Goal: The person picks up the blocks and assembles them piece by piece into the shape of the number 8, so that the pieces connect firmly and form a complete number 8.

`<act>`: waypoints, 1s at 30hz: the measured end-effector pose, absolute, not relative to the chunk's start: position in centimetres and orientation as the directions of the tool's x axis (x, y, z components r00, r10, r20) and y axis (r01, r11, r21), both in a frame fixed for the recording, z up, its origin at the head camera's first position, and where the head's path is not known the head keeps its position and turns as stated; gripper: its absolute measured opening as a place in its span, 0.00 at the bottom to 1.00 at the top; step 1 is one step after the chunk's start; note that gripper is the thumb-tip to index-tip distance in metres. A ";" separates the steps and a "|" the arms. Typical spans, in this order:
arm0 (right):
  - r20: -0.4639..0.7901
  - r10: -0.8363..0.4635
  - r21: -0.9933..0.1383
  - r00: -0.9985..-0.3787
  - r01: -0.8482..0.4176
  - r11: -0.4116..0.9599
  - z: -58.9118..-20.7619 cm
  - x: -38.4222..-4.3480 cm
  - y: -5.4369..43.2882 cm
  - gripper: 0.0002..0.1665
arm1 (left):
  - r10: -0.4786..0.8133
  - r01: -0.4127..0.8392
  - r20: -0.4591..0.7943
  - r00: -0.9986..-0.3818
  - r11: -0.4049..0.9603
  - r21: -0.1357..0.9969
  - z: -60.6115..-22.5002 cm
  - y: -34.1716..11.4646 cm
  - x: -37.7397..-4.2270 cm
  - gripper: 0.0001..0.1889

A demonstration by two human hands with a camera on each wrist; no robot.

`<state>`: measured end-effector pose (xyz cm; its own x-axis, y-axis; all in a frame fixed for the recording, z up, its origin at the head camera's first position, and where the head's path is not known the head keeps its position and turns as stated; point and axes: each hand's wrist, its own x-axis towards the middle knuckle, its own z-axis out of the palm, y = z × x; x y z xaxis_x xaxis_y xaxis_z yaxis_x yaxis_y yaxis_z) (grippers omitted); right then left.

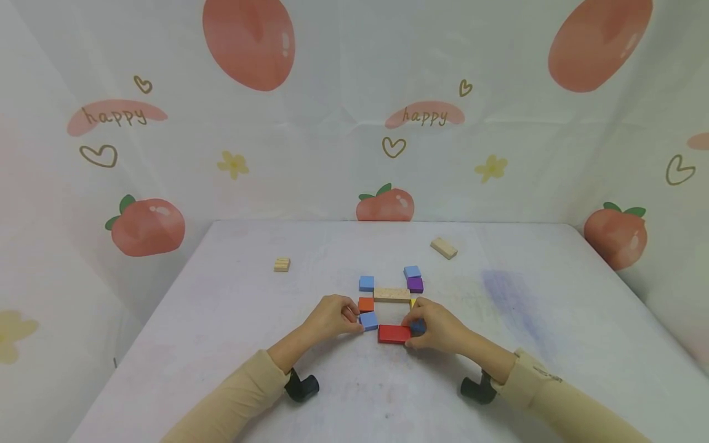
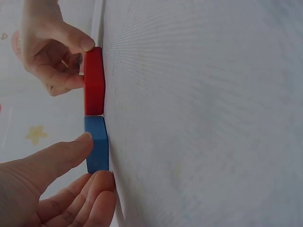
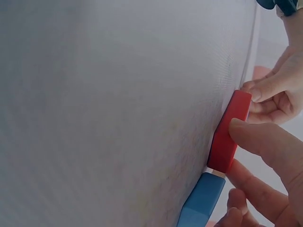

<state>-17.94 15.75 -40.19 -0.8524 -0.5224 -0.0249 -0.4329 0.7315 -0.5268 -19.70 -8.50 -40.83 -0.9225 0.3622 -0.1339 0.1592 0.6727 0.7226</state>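
My left hand pinches a light blue block, its thumb on the near face and its fingers curled at the outer end. The right hand grips the right end of a long red block, thumb on the near side and a finger behind. These two blocks lie end to end in the left wrist view, close together. A darker blue block sits at the red block's other end, partly under the right fingers in the head view. Behind it, a yellow block is mostly hidden by that hand.
An orange-red block and a blue block continue the left side. A wooden plank spans the back, with purple and light blue blocks beyond its right end. Loose wooden blocks lie far left and far right.
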 end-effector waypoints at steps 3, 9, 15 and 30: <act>-0.028 -0.521 -0.524 -0.853 -0.431 0.734 -40.2 -18.0 15.8 0.16 | 0.364 0.165 -0.128 -0.923 0.671 0.723 -40.9 -8.5 -19.7 0.14; -0.034 -0.523 -0.524 -0.852 -0.430 0.735 -40.2 -18.0 15.8 0.16 | 0.363 0.175 -0.117 -0.924 0.676 0.716 -40.9 -8.5 -19.8 0.14; -0.027 -0.526 -0.536 -0.850 -0.432 0.726 -39.9 -18.0 16.2 0.18 | 0.365 0.184 -0.109 -0.924 0.678 0.712 -40.8 -8.4 -19.7 0.13; -0.143 -0.354 -0.562 -0.924 -0.218 0.798 -39.7 -18.8 18.2 0.15 | 0.352 0.162 -0.125 -0.928 0.681 0.714 -40.8 -8.3 -19.7 0.14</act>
